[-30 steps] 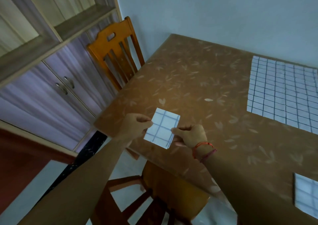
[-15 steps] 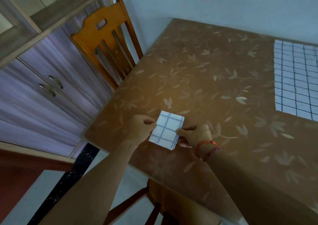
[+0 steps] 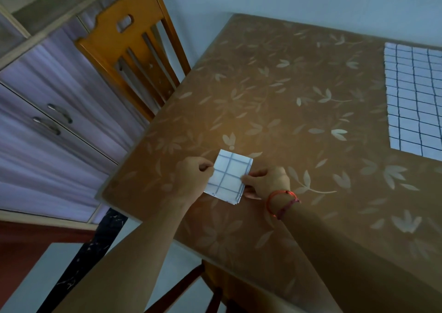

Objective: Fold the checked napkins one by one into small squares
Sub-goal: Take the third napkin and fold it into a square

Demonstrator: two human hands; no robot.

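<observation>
Both hands pinch the folded napkin [image 3: 228, 176] between them, left hand [image 3: 192, 177] on its left edge, right hand [image 3: 266, 182] on its right.

Nothing legible is showing: no text, label, brand or number. The folded napkin [image 3: 229, 176] by the table's [image 3: 287, 85] near edge is displaying only grid lines, and the tabletop is showing only a leaf print.
</observation>
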